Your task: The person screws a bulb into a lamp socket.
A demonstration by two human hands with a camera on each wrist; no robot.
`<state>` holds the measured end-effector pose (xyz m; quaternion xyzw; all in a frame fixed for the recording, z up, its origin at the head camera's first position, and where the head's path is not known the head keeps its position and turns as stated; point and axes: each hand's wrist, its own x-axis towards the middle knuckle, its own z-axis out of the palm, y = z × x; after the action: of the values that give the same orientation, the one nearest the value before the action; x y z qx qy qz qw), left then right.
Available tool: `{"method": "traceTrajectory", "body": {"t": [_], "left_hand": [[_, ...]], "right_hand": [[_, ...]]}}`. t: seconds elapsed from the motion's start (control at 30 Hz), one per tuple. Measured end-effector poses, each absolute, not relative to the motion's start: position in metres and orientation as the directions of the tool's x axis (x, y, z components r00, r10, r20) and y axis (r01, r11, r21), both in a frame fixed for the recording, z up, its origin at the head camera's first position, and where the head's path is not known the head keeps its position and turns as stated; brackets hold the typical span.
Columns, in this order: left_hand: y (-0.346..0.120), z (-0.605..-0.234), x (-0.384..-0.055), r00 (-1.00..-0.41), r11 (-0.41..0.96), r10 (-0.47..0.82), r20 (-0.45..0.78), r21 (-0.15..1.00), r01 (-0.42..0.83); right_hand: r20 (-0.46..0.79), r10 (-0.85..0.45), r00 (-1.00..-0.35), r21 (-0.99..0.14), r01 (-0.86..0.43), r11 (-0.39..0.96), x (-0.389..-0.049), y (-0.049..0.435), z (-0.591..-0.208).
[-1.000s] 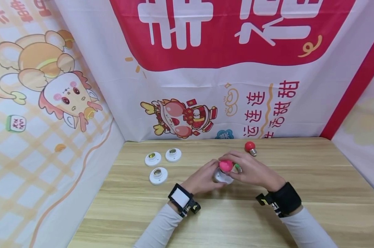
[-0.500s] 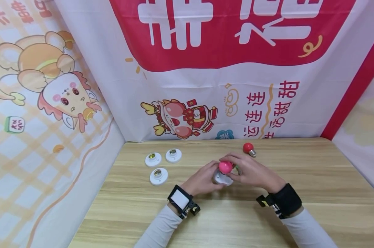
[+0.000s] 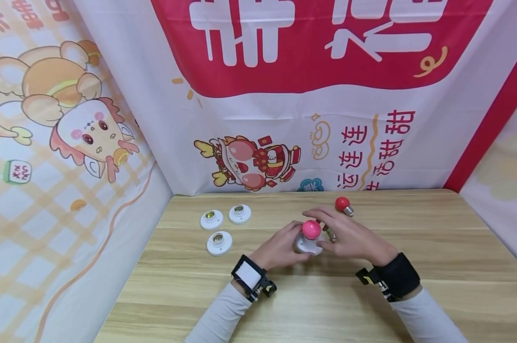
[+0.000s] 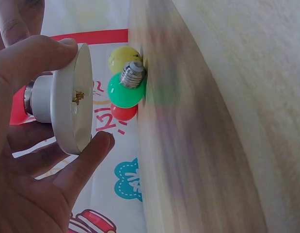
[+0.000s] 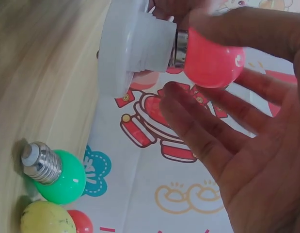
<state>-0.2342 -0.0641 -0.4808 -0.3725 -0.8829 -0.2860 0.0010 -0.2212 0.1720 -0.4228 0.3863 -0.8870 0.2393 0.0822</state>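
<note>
My left hand [image 3: 280, 248] grips the round base of a white lamp holder [image 4: 67, 109], its thumb and fingers on the rim. The holder is lifted off the table, its underside with brass contacts showing in the left wrist view. A pink light bulb [image 5: 215, 63] sits in the holder's socket, part of its metal cap still showing. Around this bulb my right hand [image 3: 350, 236] stands with fingers spread and loose. In the right wrist view its blurred thumb overlaps the bulb, while the long fingers reach past it without curling round it.
Three white lamp holders, one of them at the front [image 3: 219, 244], stand on the wooden table [image 3: 177, 286] at left. A green bulb [image 5: 67, 177], a yellow bulb [image 5: 47, 219] and a red bulb [image 3: 343, 203] lie beyond the right hand. Printed cloth [image 3: 250, 114] hangs behind the table.
My right fingers have loosened from the pink bulb and spread apart, showing more of it from above. The left hand keeps its hold on the lamp holder.
</note>
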Motion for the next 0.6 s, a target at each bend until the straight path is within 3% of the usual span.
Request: {"method": "traceTrajectory", "body": {"t": [0.2,0.6], "left_hand": [[-0.0639,-0.4813,-0.2333,-0.71,0.557,0.667,0.225,0.482,0.676],[-0.0608,-0.4841,-0.2321,-0.703,0.555,0.668,0.245,0.465,0.69]], "right_hand": [[0.381,-0.66,-0.647,-0.324,-0.762,0.561,-0.2216,0.172,-0.4225],[0.358,-0.601,-0.715,-0.327,-0.698,0.637,-0.2209,0.1748,-0.4226]]}}
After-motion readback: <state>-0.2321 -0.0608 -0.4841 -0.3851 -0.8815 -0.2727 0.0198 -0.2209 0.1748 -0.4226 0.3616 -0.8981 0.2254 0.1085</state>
